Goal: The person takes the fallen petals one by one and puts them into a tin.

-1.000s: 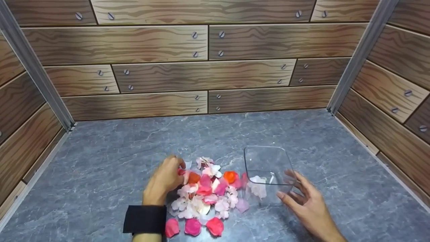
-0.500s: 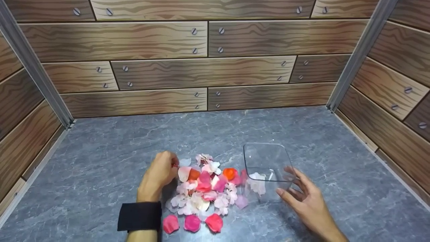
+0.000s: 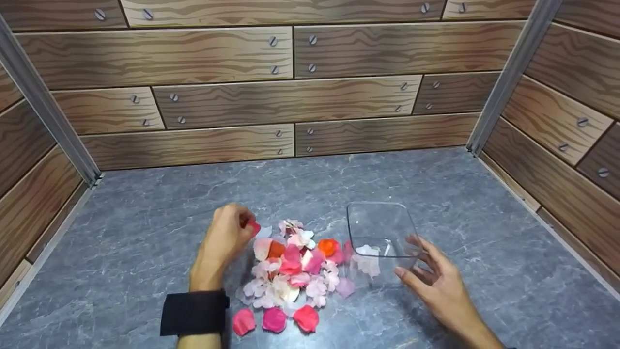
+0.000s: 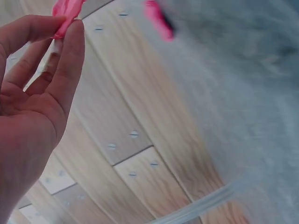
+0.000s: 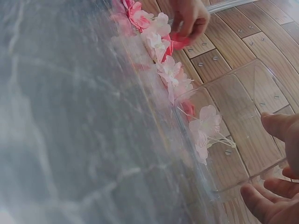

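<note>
My left hand [image 3: 224,235] pinches a bright pink petal [image 4: 68,10] between thumb and fingertip, just beyond the far left side of a heap of artificial petals and blossoms [image 3: 293,278]. White, pale pink, red and orange pieces make up the heap. Right of it stands a clear square plastic container [image 3: 348,228], its top uncovered. The right hand [image 3: 443,286] holds the container's near right corner, thumb in front and fingers round the side. A pale blossom with thin stems [image 5: 205,128] shows through the clear wall and appears to lie inside.
Three separate petals, pink, magenta [image 3: 274,320] and red, lie in a row in front of the heap. A lilac petal [image 3: 345,288] lies between heap and container. Wood-patterned walls [image 3: 208,104] enclose the grey marbled tabletop [image 3: 145,213] at the back and sides.
The left hand has drawn a pink petal off the heap's left edge and moved up and away from the heap. The right hand and container have stayed in place.
</note>
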`<action>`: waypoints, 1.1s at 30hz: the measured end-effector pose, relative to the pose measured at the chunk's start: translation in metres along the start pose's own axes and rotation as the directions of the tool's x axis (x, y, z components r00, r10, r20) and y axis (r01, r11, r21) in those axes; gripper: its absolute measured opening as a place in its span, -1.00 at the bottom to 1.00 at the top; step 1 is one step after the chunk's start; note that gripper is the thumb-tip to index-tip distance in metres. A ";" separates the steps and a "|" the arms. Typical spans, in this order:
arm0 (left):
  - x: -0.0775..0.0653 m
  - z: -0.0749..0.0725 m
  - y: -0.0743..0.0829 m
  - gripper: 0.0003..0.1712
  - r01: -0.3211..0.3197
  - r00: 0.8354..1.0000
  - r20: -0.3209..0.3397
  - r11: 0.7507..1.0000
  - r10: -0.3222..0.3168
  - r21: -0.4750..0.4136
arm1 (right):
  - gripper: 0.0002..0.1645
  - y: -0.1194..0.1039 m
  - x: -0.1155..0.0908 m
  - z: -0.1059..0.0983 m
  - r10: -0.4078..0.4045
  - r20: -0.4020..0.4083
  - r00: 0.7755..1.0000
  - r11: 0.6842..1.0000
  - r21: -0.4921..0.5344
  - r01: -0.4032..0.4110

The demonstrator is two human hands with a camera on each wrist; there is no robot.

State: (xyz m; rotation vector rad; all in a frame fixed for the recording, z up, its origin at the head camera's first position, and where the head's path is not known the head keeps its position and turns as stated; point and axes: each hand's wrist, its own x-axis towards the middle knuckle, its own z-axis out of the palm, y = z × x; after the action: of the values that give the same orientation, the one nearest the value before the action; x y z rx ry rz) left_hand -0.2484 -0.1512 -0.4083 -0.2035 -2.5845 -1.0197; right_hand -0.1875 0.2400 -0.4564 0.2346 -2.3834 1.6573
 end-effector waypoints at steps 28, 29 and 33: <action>-0.030 0.093 0.145 -0.87 -0.500 0.866 -0.043 0.864 0.499 -0.055 | -0.17 0.001 0.000 0.003 0.008 -0.018 1.000 1.000 0.017 -0.008; -0.030 0.096 0.145 -0.86 -0.508 0.861 -0.043 0.861 0.507 -0.029 | -0.17 0.001 0.000 0.003 0.013 -0.016 1.000 1.000 0.018 -0.013; -0.032 0.101 0.148 -0.84 -0.539 0.841 -0.025 0.841 0.541 0.048 | -0.17 -0.002 0.001 0.000 0.028 -0.013 1.000 1.000 0.004 -0.028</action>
State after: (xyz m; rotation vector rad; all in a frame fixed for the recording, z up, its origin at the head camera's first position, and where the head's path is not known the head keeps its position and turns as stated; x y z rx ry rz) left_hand -0.2079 0.0255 -0.3952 -0.8428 -2.2931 -0.7452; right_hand -0.1878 0.2392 -0.4547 0.1914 -2.3843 1.6708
